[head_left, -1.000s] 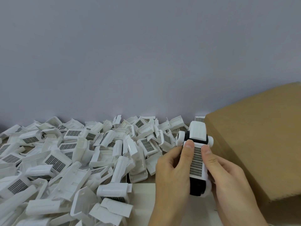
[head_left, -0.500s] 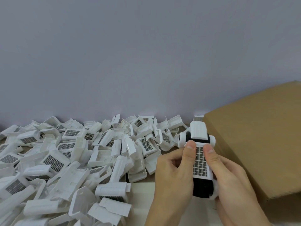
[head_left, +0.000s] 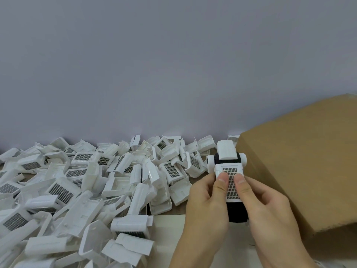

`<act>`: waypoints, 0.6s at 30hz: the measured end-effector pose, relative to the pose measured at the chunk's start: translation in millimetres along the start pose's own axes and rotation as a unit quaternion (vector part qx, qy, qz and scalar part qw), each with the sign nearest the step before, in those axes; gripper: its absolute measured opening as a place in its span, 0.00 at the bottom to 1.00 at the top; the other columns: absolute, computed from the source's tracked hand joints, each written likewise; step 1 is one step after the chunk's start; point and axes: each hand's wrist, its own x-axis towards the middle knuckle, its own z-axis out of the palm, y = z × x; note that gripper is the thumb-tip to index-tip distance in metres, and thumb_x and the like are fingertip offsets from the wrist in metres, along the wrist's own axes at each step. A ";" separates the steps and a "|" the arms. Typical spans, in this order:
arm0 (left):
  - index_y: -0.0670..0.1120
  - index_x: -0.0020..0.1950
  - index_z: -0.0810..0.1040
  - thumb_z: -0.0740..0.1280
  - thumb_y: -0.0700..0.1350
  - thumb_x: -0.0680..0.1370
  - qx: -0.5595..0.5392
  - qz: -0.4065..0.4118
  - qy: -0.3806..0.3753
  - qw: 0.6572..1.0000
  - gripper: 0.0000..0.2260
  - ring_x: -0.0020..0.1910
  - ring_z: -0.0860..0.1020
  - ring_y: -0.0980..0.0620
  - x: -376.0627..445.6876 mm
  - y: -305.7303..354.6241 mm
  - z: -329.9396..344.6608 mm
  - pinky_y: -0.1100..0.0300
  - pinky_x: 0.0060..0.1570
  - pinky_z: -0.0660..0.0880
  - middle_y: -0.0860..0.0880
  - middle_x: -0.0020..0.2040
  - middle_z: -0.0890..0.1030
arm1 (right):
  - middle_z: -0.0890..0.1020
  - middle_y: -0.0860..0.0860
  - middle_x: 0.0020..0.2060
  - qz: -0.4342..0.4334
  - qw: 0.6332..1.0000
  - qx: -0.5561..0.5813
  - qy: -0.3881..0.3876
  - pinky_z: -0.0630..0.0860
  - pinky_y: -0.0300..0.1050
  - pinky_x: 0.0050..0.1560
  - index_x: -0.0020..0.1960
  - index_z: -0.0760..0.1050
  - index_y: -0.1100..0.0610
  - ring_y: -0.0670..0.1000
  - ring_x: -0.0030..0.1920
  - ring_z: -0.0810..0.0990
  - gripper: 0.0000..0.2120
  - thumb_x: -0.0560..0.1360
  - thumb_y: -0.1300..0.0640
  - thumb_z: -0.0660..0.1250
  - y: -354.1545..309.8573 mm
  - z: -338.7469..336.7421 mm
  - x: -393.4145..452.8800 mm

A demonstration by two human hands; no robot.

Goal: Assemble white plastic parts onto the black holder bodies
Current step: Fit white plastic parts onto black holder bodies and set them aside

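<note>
Fingers: both thumbs (head_left: 222, 182) are pressed on the gridded white part (head_left: 230, 182).
Hands: left hand (head_left: 207, 206) and right hand (head_left: 268, 211) are clamped round the black holder body (head_left: 236, 212), held above the desk (head_left: 170, 225).
Surroundings: loose white parts (head_left: 77, 190) are heaped left; a cardboard box (head_left: 301, 167) stands right.

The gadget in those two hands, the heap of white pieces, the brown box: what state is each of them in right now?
Black holder body: held up off the table, white grid-faced part seated on its front.
Left hand: grips the holder, thumb pressing the grid face.
Right hand: grips the holder, thumb pressing the grid face.
Pile of white parts: loose, jumbled, unassembled.
Cardboard box: tilted; whether open, cannot tell.
</note>
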 end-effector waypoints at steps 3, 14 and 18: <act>0.49 0.47 0.86 0.62 0.48 0.84 0.013 0.025 0.007 1.000 0.13 0.43 0.84 0.52 0.1 1.2 -0.2 0.55 0.47 0.79 0.49 0.42 0.87 | 0.88 0.50 0.42 -0.017 1.000 0.008 -0.015 0.80 0.37 0.41 0.48 0.86 0.44 0.47 0.45 0.87 0.13 0.68 0.45 0.67 0.6 0.4 -0.3; 0.46 0.55 0.86 0.65 0.41 0.83 -0.031 -0.008 -0.010 0.999 0.09 0.53 0.85 0.43 0.7 4.6 -7.9 0.39 0.60 0.78 0.45 0.48 0.87 | 0.87 0.59 0.50 0.058 0.990 0.102 -0.084 0.79 0.50 0.51 0.58 0.83 0.60 0.57 0.53 0.86 0.20 0.69 0.53 0.66 2.7 -5.0 4.8; 0.47 0.54 0.86 0.64 0.42 0.83 -0.025 -0.014 0.013 0.999 0.10 0.52 0.85 0.46 0.5 4.7 -6.9 0.43 0.61 0.78 0.47 0.47 0.88 | 0.88 0.48 0.48 -0.007 0.997 -0.010 -0.071 0.78 0.41 0.54 0.54 0.84 0.52 0.46 0.52 0.86 0.10 0.76 0.57 0.66 4.6 -3.8 3.5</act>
